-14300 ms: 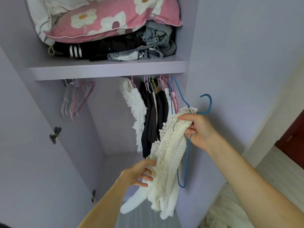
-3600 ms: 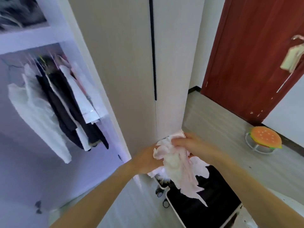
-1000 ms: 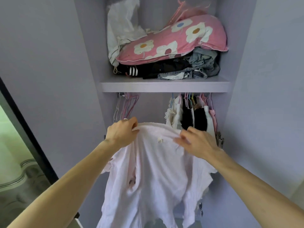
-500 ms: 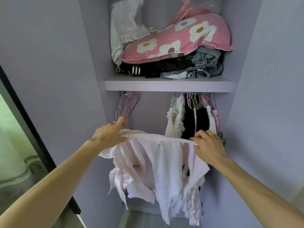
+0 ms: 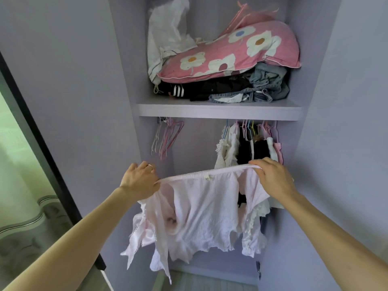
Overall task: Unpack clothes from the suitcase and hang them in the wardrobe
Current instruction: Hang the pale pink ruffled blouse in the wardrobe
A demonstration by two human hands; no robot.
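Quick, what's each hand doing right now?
Left hand: closed, gripping the pale pink top by its upper edge.
Right hand: closed, gripping that edge's other end.

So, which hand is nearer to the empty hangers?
Left. The left hand grips the pink top just below the empty hangers; the right hand grips its other end, far to their right, before the hung clothes.

The left arm [image 5: 73,238] shows at 7 o'clock and the right arm [image 5: 336,232] at 5 o'clock. Both are bare as far as we can see. The left hand [image 5: 139,181] wears one thin, pale ring [image 5: 150,166] on a finger, at the hand's 1 o'clock.
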